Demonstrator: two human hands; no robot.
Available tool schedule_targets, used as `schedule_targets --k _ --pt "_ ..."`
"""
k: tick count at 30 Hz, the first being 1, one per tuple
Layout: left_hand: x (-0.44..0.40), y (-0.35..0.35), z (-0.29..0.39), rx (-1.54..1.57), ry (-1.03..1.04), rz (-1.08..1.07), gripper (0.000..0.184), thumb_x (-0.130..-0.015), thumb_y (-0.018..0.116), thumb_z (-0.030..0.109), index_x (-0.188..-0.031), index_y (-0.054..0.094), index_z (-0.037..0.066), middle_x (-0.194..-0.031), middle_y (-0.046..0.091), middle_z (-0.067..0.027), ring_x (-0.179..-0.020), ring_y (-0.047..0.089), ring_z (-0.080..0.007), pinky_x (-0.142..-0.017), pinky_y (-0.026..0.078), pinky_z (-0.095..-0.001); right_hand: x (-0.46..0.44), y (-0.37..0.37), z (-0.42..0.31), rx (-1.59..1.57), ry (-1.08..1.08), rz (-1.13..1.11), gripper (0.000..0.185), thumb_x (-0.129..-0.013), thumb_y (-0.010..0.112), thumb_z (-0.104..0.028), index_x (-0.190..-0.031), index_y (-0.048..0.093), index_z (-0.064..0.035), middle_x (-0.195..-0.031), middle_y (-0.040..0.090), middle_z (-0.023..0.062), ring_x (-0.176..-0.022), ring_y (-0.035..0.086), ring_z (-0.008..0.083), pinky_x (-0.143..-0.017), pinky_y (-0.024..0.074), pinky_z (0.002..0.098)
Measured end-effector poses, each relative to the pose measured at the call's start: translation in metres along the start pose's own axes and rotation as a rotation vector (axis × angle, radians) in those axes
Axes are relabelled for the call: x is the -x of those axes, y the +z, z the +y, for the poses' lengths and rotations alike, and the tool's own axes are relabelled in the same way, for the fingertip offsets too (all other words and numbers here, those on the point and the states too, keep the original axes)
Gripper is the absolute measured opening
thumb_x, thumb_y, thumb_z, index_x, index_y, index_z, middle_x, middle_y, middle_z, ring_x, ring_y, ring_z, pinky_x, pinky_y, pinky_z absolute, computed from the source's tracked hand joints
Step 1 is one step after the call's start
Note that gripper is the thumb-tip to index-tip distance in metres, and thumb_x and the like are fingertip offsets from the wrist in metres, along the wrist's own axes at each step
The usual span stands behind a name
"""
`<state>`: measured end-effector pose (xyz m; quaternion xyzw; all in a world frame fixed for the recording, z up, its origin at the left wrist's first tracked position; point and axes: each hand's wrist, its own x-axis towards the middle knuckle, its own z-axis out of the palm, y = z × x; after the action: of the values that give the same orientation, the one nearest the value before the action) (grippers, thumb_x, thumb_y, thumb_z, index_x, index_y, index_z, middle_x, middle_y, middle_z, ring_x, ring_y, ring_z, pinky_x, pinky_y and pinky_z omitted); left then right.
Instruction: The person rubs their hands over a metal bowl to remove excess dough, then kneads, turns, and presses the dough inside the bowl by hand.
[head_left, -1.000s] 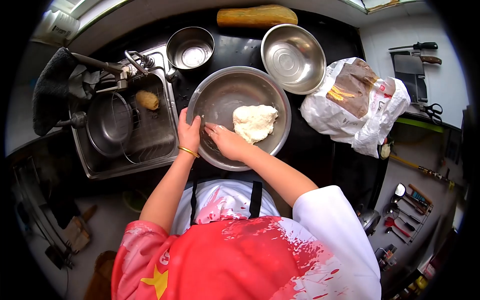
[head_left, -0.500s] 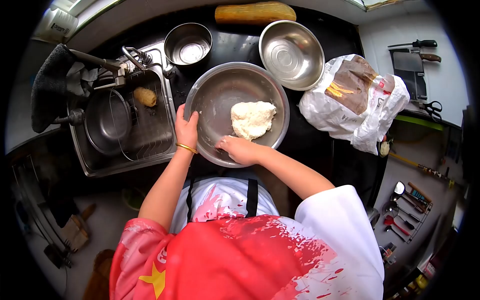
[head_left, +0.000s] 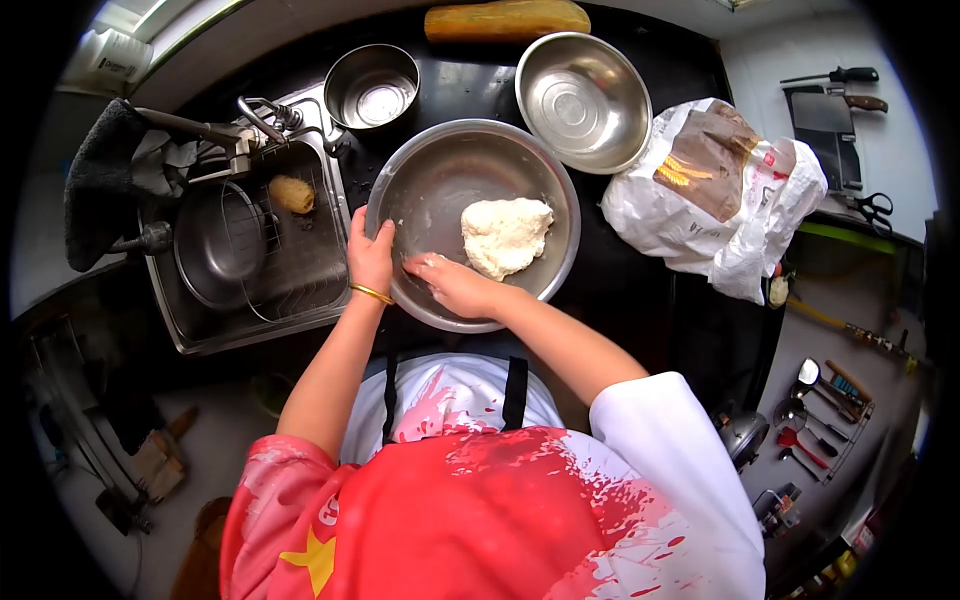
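A large steel mixing bowl (head_left: 425,165) stands on the black counter in front of me. My left hand (head_left: 371,258) grips its left rim, the thumb over the inside and the fingers around the outer wall. Inside lies a rough, pale lump of dough (head_left: 505,236), right of centre. My right hand (head_left: 448,284) is in the bowl, left of and below the dough and apart from it. Its fingers stretch out against the lower left inner wall, with whitish residue on the fingertips. Nothing shows in that hand.
Left of the bowl is a sink (head_left: 180,330) with a pan (head_left: 215,245) and a wire rack. Behind stand a steel pot (head_left: 372,88), an elongated yellow-brown gourd (head_left: 505,21) and a second steel bowl (head_left: 583,103). A white flour bag (head_left: 715,200) lies to the right.
My right hand has slid left along the inside of the bowl, away from the dough, and its fingers have straightened. My left hand keeps its hold on the rim.
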<state>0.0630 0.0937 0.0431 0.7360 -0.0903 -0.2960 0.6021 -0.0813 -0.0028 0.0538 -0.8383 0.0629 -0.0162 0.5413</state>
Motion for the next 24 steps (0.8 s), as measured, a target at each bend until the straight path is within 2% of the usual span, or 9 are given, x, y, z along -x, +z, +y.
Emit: schedule_targets --k 2,3,6,7,16,18,19,22,24 --pt "0.003 0.005 0.007 0.091 -0.020 0.006 0.029 -0.090 0.058 0.004 -0.118 0.053 0.002 -0.101 0.064 -0.0050 -0.091 0.058 -0.0124 -0.083 0.046 -0.0268 0.020 -0.016 0.003 0.024 0.114 -0.374 0.049 -0.078 0.046 0.005 -0.127 0.051 0.0018 -0.126 0.052 0.0224 -0.120 0.050 0.0367 -0.102 0.0408 0.0398" --pt "0.004 0.006 0.008 0.137 -0.045 0.009 0.028 -0.089 0.058 0.004 -0.117 0.053 0.002 -0.101 0.064 -0.0052 -0.090 0.058 -0.0121 -0.082 0.046 -0.0262 0.026 -0.021 0.007 0.037 0.056 -0.428 0.049 -0.079 0.046 0.004 -0.128 0.049 0.0025 -0.128 0.050 0.0237 -0.120 0.049 0.0380 -0.103 0.0403 0.0405" --pt "0.003 0.007 0.006 0.140 -0.030 0.021 0.027 -0.089 0.059 0.004 -0.116 0.053 0.001 -0.100 0.064 -0.0047 -0.089 0.057 -0.0113 -0.081 0.046 -0.0259 0.008 -0.006 0.011 0.005 0.085 -0.297 0.049 -0.082 0.049 0.003 -0.130 0.047 0.0014 -0.129 0.049 0.0223 -0.122 0.047 0.0370 -0.104 0.0385 0.0413" --pt "0.000 0.006 0.005 0.139 -0.026 0.025 0.027 -0.089 0.059 0.004 -0.116 0.053 0.001 -0.100 0.064 -0.0047 -0.089 0.057 -0.0113 -0.081 0.046 -0.0259 -0.005 -0.002 0.009 -0.050 0.021 -0.149 0.046 -0.082 0.049 0.003 -0.129 0.047 0.0026 -0.128 0.049 0.0224 -0.122 0.046 0.0372 -0.104 0.0381 0.0415" --pt "0.000 0.004 0.004 0.090 -0.025 0.024 0.027 -0.088 0.060 0.005 -0.114 0.054 0.001 -0.099 0.064 -0.0042 -0.089 0.057 -0.0112 -0.081 0.046 -0.0261 0.001 -0.009 0.004 -0.089 0.108 -0.298 0.043 -0.083 0.046 0.004 -0.126 0.052 -0.0023 -0.118 0.055 0.0199 -0.114 0.052 0.0362 -0.101 0.0398 0.0412" --pt "0.001 0.005 0.013 0.059 -0.028 0.044 0.027 -0.088 0.060 0.005 -0.114 0.054 0.001 -0.099 0.063 -0.0043 -0.089 0.057 -0.0113 -0.081 0.046 -0.0260 -0.021 0.003 0.002 -0.179 0.050 0.017 0.044 -0.082 0.047 0.004 -0.126 0.052 -0.0019 -0.118 0.055 0.0198 -0.115 0.052 0.0352 -0.101 0.0399 0.0412" --pt "0.002 0.005 0.015 0.033 -0.037 0.048 0.027 -0.088 0.060 0.005 -0.114 0.054 0.001 -0.099 0.063 -0.0044 -0.089 0.056 -0.0113 -0.081 0.046 -0.0259 -0.017 0.004 0.001 -0.186 0.049 0.020 0.044 -0.082 0.047 0.004 -0.126 0.052 -0.0019 -0.118 0.055 0.0198 -0.115 0.052 0.0352 -0.101 0.0399 0.0412" --pt "-0.002 0.004 0.000 0.156 -0.036 0.025 0.028 -0.088 0.061 0.006 -0.114 0.054 0.001 -0.100 0.063 -0.0046 -0.089 0.056 -0.0114 -0.082 0.046 -0.0259 0.019 -0.018 0.000 -0.148 0.002 -0.298 0.044 -0.080 0.049 0.004 -0.123 0.052 0.0011 -0.119 0.055 0.0208 -0.115 0.051 0.0364 -0.101 0.0397 0.0420" --pt "0.001 0.003 -0.001 0.144 -0.023 0.024 0.028 -0.088 0.061 0.006 -0.115 0.054 0.001 -0.100 0.063 -0.0047 -0.090 0.056 -0.0113 -0.082 0.045 -0.0258 0.024 -0.019 0.003 -0.172 0.045 -0.364 0.043 -0.080 0.050 0.004 -0.123 0.051 0.0021 -0.119 0.055 0.0215 -0.116 0.051 0.0373 -0.102 0.0399 0.0412"
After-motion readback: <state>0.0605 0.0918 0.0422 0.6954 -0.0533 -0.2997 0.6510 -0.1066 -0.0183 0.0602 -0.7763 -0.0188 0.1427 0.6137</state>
